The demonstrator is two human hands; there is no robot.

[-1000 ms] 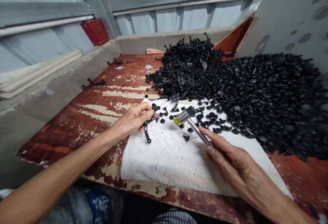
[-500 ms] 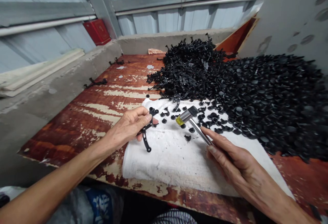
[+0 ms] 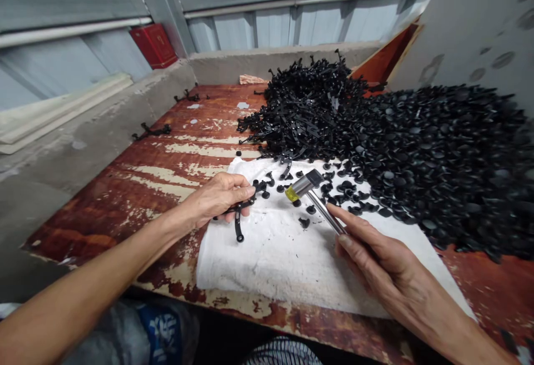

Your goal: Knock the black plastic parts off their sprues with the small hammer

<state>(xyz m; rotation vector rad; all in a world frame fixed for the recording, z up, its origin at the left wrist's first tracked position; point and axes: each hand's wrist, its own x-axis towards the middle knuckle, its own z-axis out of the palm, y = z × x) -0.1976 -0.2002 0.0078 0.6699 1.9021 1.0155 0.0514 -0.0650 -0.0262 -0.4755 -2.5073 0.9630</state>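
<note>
A black bracket [image 3: 238,223] is pinched between the closed fingers of the left hand [image 3: 217,198], with its lower end at the left edge of a white cloth [image 3: 287,265]. A hammer [image 3: 303,184] is gripped by its metal handle in the right hand [image 3: 377,267], its head positioned over loose caps [image 3: 311,209] on the cloth. The cloth is spread on the red bench [image 3: 167,170]. A heap [image 3: 417,142] of black parts is piled behind it.

Left hand [image 3: 217,201], right hand [image 3: 375,265]: both bare, forearms uncovered to the frame edge. Right hand shows raised tendons and creased knuckles. Lower left: grey garment [image 3: 125,337] with a blue panel bearing white print. Bottom centre: dark fabric [image 3: 283,354] with fine pale stripes.
</note>
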